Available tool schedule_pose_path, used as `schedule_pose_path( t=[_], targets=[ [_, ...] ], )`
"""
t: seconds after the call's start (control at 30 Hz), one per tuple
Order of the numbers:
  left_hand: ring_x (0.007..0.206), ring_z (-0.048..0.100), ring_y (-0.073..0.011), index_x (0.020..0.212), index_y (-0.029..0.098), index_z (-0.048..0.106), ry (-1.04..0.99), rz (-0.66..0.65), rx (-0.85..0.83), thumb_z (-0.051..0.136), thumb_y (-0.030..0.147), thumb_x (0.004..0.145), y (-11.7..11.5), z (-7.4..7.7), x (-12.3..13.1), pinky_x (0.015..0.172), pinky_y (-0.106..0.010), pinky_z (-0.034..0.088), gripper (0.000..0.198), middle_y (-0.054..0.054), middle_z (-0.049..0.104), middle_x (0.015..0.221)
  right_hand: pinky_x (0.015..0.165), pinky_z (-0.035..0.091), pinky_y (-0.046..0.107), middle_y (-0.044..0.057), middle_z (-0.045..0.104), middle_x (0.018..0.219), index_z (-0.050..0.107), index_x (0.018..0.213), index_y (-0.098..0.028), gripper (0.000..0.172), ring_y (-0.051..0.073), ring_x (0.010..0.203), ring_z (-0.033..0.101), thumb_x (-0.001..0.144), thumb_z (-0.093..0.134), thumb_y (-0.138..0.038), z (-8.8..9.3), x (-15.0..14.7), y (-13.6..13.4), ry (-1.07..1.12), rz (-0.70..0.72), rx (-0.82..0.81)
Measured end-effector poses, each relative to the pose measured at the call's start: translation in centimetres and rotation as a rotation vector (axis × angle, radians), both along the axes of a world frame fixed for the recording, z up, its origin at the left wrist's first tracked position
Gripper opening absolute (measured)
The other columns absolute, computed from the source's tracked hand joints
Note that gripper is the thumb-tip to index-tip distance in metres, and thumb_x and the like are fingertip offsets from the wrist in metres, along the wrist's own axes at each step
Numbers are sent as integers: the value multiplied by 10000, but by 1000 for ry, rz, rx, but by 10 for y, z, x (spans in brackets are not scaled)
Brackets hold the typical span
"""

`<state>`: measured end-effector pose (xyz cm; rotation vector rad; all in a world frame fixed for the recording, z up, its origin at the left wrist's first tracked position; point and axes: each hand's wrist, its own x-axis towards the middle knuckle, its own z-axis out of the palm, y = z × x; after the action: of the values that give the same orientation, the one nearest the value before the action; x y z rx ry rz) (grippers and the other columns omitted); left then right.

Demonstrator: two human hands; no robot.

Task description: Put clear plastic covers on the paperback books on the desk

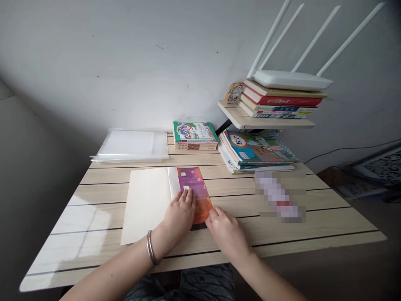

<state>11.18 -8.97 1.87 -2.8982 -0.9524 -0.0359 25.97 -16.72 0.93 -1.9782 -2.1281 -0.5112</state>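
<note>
A book lies open on the wooden table, a blank cream page (pixel 146 196) on its left side. To the right of a white strip (pixel 173 182) is a purple and orange printed cover flap (pixel 198 184), narrower than the page. My left hand (pixel 181 209) lies flat on the flap and the white strip, fingers stretched out and close together. At the flap's lower right corner, my right hand (pixel 224 225) is closed, thumb and fingers pinching the edge. The fingers hide part of that corner.
Clear plastic sleeves (pixel 131 144) lie at the back left, beside a stack of green-covered books (pixel 196 136). Textbooks (pixel 257 150) are piled under a raised shelf (pixel 266 119), which holds more books (pixel 282 102) and a white router (pixel 291 79). A blurred object (pixel 278 196) lies on the right.
</note>
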Motion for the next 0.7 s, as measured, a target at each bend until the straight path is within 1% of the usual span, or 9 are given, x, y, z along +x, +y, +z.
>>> schedule_pose_path(
  t=[0.07, 0.13, 0.3, 0.37, 0.4, 0.5, 0.6, 0.63, 0.7],
  targets=[
    [1266, 475, -293, 1342, -10, 439, 12, -12, 10, 429, 115, 857, 0, -3, 2, 1021, -398, 415, 501, -246, 447, 1397, 477, 392, 247, 17, 623, 618, 575, 640, -179, 162, 147, 504, 597, 763, 536, -82, -1, 9, 2, 148, -21, 17],
    [1270, 471, -301, 1338, 9, 446, 14, -22, 22, 427, 110, 867, 1, -6, 4, 1006, -415, 425, 483, -259, 457, 1383, 506, 404, 241, 14, 629, 619, 573, 646, -186, 171, 143, 522, 600, 775, 493, -108, -4, 19, 3, 303, -41, 57],
    [1228, 511, -334, 1359, 173, 459, 25, 34, 28, 460, 151, 892, -2, -9, 12, 947, -504, 444, 467, -251, 484, 1360, 552, 447, 257, 31, 644, 631, 571, 680, -204, 156, 163, 552, 611, 786, 458, -183, -14, 36, -4, 535, -130, 163],
    [1224, 510, -352, 1353, 181, 473, 27, 64, 18, 463, 160, 897, -5, -7, 16, 939, -523, 443, 457, -258, 483, 1357, 576, 470, 269, 44, 661, 664, 583, 712, -206, 148, 174, 580, 626, 803, 466, -202, -14, 35, -9, 628, -148, 145],
    [1225, 505, -363, 1349, 176, 481, 20, 76, 12, 461, 166, 900, -6, -6, 18, 941, -534, 438, 449, -260, 479, 1360, 596, 483, 275, 48, 670, 682, 590, 730, -208, 151, 179, 602, 635, 819, 469, -218, -12, 34, -11, 685, -129, 119],
    [1245, 462, -415, 1359, 222, 477, -36, 65, -18, 456, 214, 911, -12, -3, 22, 949, -614, 401, 449, -209, 472, 1387, 635, 513, 277, 57, 693, 739, 612, 783, -211, 201, 186, 666, 655, 877, 472, -321, 1, 36, -10, 876, -6, -20],
    [1263, 417, -452, 1378, 297, 449, -91, 50, -37, 459, 276, 916, -18, -4, 24, 944, -697, 352, 462, -144, 483, 1396, 658, 526, 273, 74, 701, 799, 628, 844, -198, 291, 196, 752, 663, 905, 440, -411, 17, 52, 15, 1008, 70, -149],
    [1265, 414, -452, 1377, 305, 450, -100, 55, -34, 458, 284, 918, -19, -5, 25, 946, -706, 345, 459, -138, 487, 1393, 687, 527, 280, 79, 699, 824, 630, 863, -191, 307, 199, 793, 662, 909, 428, -418, 21, 59, 29, 1022, 95, -163],
    [1266, 416, -445, 1373, 304, 457, -110, 68, -18, 458, 282, 919, -22, -7, 26, 954, -711, 336, 454, -135, 489, 1391, 741, 526, 294, 89, 690, 959, 628, 935, -185, 304, 199, 899, 647, 903, 433, -415, 24, 74, 64, 1046, 179, -200]
  ],
)
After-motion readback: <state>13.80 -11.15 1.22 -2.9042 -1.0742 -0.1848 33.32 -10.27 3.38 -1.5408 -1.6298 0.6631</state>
